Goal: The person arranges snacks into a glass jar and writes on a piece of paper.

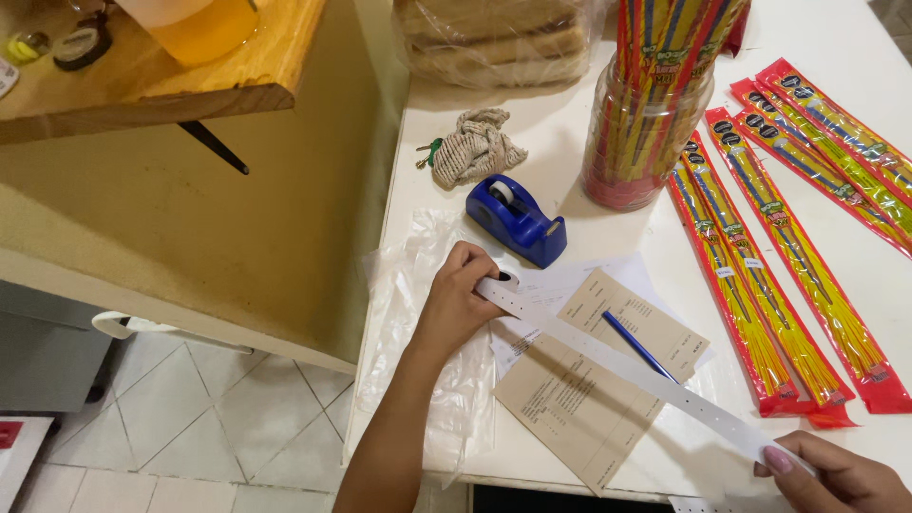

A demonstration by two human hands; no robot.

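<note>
1. Left hand (454, 302) pinches one end of a long white punched strip (627, 366), fingers curled tight over the end, thumb side toward the tape dispenser.
2. Right hand (841, 478) holds the other end of the same strip at the bottom right edge of the view; thumb on top, the rest of the hand cut off by the frame, so how firmly it closes on the strip is hard to tell, but it looks pinched.
3. Strip runs taut and diagonal between the two hands, a row of small holes along it, raised a little over the papers.
4. Under the strip, between the hands: brown printed paper slips (589, 389) on white sheets, a blue pen (638, 346) lying across them just beside the strip.
5. Under the left hand and wrist: clear plastic bags (418, 285) lying flat on the white table (855, 47).
6. Just beyond the left hand: blue tape dispenser (513, 220) with a tape roll in it; farther out a bundled knot of string (475, 145).
7. Beyond the strip's middle: clear plastic jar (644, 133), upright, packed with long red-and-yellow candy sticks standing on end and sticking out of the top.
8. Above the right hand: loose candy stick packs (788, 256) lying flat on the table in rows, near the strip's end but apart from it.
9. Far past the left hand: clear bag of bread-like slices (499, 38) at the table's back edge.
</note>
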